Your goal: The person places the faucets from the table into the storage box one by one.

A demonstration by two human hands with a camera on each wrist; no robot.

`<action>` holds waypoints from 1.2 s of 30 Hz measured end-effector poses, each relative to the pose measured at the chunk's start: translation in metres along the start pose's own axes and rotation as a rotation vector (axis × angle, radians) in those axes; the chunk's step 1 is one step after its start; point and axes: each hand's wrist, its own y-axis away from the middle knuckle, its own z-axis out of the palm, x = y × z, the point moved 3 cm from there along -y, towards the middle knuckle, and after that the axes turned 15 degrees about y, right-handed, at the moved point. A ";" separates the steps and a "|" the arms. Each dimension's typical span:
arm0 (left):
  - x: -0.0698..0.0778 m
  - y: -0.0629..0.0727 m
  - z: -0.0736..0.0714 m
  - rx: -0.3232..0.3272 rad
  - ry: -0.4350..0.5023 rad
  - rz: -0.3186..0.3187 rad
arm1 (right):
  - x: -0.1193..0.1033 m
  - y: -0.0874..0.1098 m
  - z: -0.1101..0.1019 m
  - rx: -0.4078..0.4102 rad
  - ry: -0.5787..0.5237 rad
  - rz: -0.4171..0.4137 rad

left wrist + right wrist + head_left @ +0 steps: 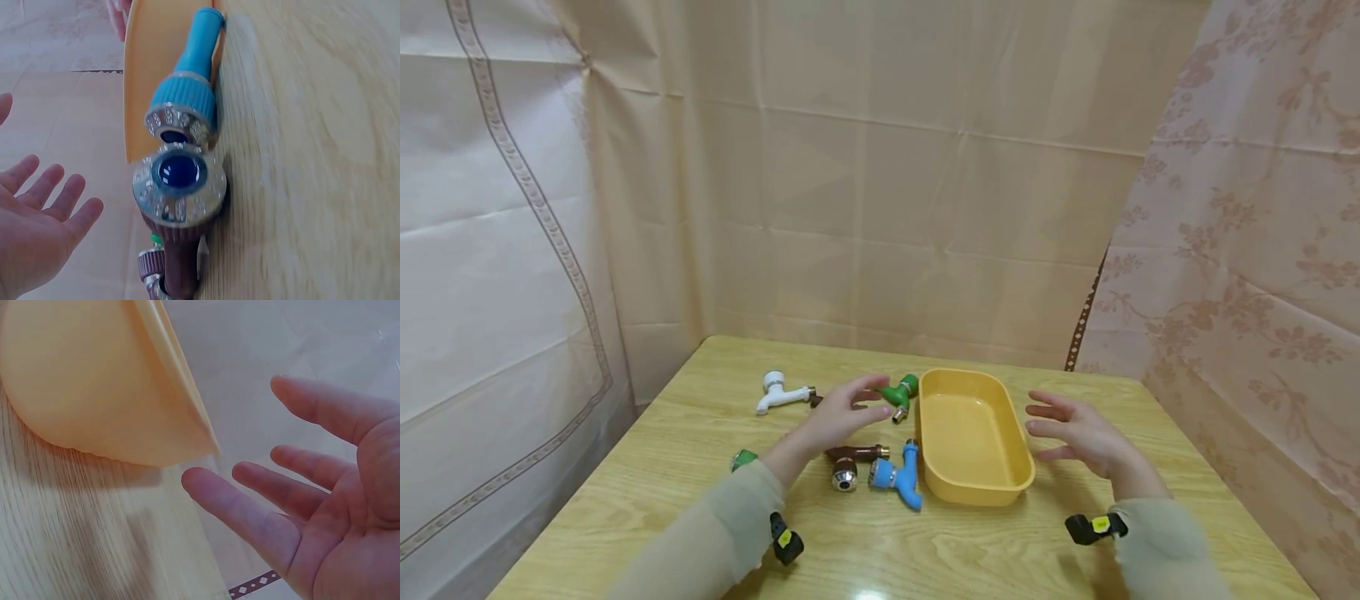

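Observation:
My left hand (841, 415) hovers over the plastic taps left of the yellow tray (979, 487), fingers spread and nothing in them. Under and around it lie a brown tap (845, 473), a blue tap (904, 478) and a green tap (901, 395). In the left wrist view the palm (31, 234) faces up beside the brown tap's silver-and-blue cap (180, 178). My right hand (1086, 435) is just right of the tray, fingers apart and holding nothing; the right wrist view shows those fingers (240, 515) near the tray's wall.
A white tap (782, 393) lies at the back left. Another green tap (743, 458) is mostly hidden behind my left forearm, and a dark brown piece (816, 402) peeks out behind that hand. Cloth curtains (910, 208) hang round the wooden table (925, 554).

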 end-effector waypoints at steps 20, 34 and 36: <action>0.030 0.010 -0.008 0.052 -0.230 0.132 | 0.011 -0.010 0.014 0.015 -0.022 0.007; 0.051 0.028 -0.045 0.133 -0.456 0.114 | 0.010 -0.011 0.019 0.003 -0.018 0.016; 0.051 0.029 -0.050 0.146 -0.480 0.112 | 0.010 -0.011 0.020 0.002 -0.016 0.019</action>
